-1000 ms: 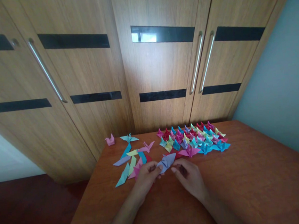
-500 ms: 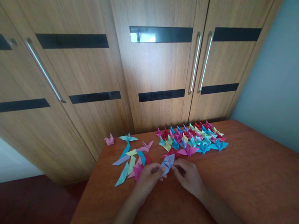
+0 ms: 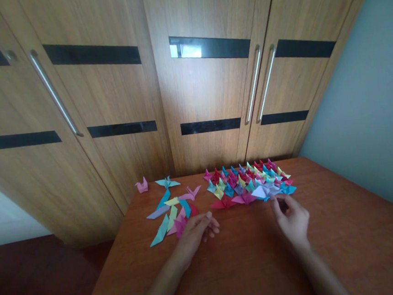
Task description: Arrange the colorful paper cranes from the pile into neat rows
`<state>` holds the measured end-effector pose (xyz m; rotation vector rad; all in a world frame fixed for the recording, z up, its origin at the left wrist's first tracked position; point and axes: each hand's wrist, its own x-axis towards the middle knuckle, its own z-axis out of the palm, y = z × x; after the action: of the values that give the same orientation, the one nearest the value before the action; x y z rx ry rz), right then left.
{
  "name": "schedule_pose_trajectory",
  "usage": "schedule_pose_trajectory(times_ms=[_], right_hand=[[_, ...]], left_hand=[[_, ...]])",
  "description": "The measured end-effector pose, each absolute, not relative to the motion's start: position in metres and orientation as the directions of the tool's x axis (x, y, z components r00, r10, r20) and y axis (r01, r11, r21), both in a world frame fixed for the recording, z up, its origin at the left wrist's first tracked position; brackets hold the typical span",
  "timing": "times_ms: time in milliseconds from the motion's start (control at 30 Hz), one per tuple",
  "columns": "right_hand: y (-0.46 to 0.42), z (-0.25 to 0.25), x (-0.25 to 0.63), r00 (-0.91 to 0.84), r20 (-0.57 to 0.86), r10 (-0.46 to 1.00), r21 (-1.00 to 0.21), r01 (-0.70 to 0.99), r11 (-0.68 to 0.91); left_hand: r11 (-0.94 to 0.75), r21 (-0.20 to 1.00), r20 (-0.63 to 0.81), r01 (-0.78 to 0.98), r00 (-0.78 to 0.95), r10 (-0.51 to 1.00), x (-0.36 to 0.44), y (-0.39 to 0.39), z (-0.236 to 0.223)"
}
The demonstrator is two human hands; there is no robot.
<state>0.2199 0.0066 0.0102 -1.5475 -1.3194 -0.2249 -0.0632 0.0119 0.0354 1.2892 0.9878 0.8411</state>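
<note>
A lavender origami crane (image 3: 265,190), wings spread, is pinched between the thumb and fingers of my right hand (image 3: 291,219). It is held over the near row of finished cranes, in front of a blue crane (image 3: 287,188). My left hand (image 3: 199,230) holds nothing; its fingers are loosely curled and apart, beside a magenta folded paper (image 3: 180,223). In that same near row sit a red crane (image 3: 224,203) and a pink crane (image 3: 245,199). Behind them stand several rows of small colourful cranes (image 3: 233,179).
Flat folded strips, among them a turquoise one (image 3: 160,231), lie on the left of the wooden table (image 3: 248,262). A small pink crane (image 3: 142,185) and a light-blue crane (image 3: 167,182) stand at the back left. A wooden wardrobe (image 3: 210,151) rises behind the table.
The lavender crane was between both hands; my left hand has let go. My right hand has carried it rightward to the near row of cranes.
</note>
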Motion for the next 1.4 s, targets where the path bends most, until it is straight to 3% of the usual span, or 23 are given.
schedule_pose_trajectory(times_ms=[133,333,667,1400], right_hand=[[0.007,0.010,0.264,0.372,0.666,0.647,-0.454,0.890,-0.044],[0.005,-0.007,0.296,0.366,0.437,0.822,-0.264,0.926,-0.271],[0.009,-0.018,0.300,0.398,0.315,0.861,-0.201,0.915,-0.350],[0.009,-0.021,0.303,0.384,0.327,0.863,-0.152,0.923,-0.354]], left_hand=[[0.126,0.990,-0.138,0.055,0.377,0.916,-0.061,0.013,0.034],[0.094,0.993,-0.114,0.071,0.393,0.912,-0.062,0.014,0.032],[0.135,0.987,-0.158,0.087,0.381,0.911,-0.062,0.013,0.035],[0.145,0.984,-0.173,0.100,0.389,0.905,-0.061,0.014,0.034]])
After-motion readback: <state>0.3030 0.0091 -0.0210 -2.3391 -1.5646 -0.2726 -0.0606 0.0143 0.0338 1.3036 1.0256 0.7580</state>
